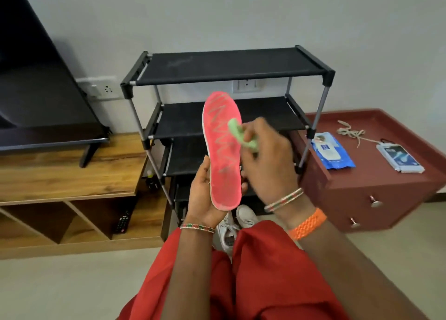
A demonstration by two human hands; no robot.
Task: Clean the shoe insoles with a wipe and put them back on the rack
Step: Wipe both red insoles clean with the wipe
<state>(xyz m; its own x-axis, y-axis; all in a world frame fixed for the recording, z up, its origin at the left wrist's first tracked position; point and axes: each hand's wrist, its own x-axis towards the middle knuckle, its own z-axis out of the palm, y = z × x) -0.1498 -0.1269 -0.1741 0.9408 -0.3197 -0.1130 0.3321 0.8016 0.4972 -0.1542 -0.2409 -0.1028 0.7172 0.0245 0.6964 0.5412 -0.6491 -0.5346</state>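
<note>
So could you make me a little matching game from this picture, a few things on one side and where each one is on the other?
Things:
1. pink insole
2. green wipe
3. blue wipes pack
4. remote control

Places:
A. on the red-brown cabinet
B. in the wooden TV unit's lower shelf
C. held in the left hand
D. pinched in the right hand

Pairs: 1-C, 2-D, 3-A, 4-B

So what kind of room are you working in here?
Most likely a home living room or entry area. A flat-screen TV stands on a wooden TV unit, a black shoe rack stands against the wall, and white sneakers sit on the floor below it.
</note>
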